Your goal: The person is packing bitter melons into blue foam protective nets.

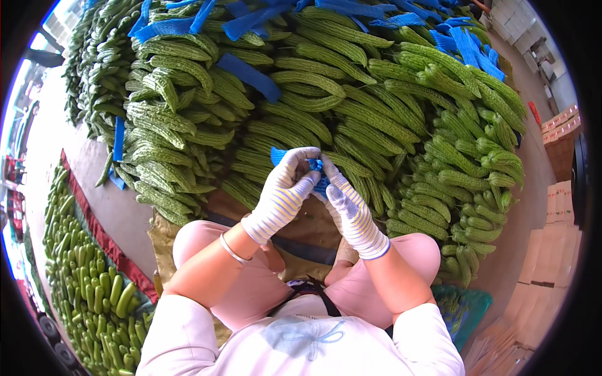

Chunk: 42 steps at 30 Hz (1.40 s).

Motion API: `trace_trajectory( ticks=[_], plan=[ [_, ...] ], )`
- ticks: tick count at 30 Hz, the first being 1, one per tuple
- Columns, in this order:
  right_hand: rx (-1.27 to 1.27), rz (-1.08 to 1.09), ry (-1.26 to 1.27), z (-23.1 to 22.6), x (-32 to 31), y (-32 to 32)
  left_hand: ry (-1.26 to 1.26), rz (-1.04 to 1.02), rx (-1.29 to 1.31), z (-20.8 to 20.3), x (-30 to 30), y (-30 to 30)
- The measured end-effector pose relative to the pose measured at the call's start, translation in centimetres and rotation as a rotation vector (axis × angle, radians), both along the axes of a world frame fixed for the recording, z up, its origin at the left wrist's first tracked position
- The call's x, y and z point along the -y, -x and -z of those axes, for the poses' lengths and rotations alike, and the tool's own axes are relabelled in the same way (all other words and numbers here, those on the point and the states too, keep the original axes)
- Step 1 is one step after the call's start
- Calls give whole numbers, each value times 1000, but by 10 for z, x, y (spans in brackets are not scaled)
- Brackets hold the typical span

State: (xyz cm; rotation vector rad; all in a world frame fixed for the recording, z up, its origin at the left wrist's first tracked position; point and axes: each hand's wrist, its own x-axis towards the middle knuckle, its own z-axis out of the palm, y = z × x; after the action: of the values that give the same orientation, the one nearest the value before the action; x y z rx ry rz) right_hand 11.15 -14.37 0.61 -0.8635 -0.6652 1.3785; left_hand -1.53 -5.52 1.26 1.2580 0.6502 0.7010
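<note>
My left hand [283, 194], in a striped knit glove, is closed on a bunched blue mesh sleeve [315, 165]. My right hand [354, 216], gloved the same way, pinches the sleeve from the other side, thumb raised. Both hands meet above my crossed legs. The lower end of the sleeve is partly hidden by the fingers. Just beyond the hands lies a big pile of bitter melons [376, 113], stacked in rows, long, green and bumpy. More blue mesh sleeves [248, 75] lie flat on top of the pile.
Smooth green zucchini-like vegetables [94, 294] are heaped at lower left, beside a red cloth strip [106, 232]. Cardboard boxes [542, 257] stand along the right. A brown sheet [164, 241] covers the floor under me. A teal mesh bag [473, 310] lies at lower right.
</note>
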Motion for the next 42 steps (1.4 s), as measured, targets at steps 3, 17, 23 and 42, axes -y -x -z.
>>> trace_trajectory(
  ticks=[3,17,23,42],
  plan=[
    [-87,19,32,11,-2,-8,114,56,27,-11,-4,6],
    [15,12,2,6,9,6,-346,-96,-258,1,8,4],
    [-62,117,59,9,5,3,-101,16,-32,-3,5,6],
    [179,153,30,11,5,1,53,109,-7,-14,10,8]
  ],
)
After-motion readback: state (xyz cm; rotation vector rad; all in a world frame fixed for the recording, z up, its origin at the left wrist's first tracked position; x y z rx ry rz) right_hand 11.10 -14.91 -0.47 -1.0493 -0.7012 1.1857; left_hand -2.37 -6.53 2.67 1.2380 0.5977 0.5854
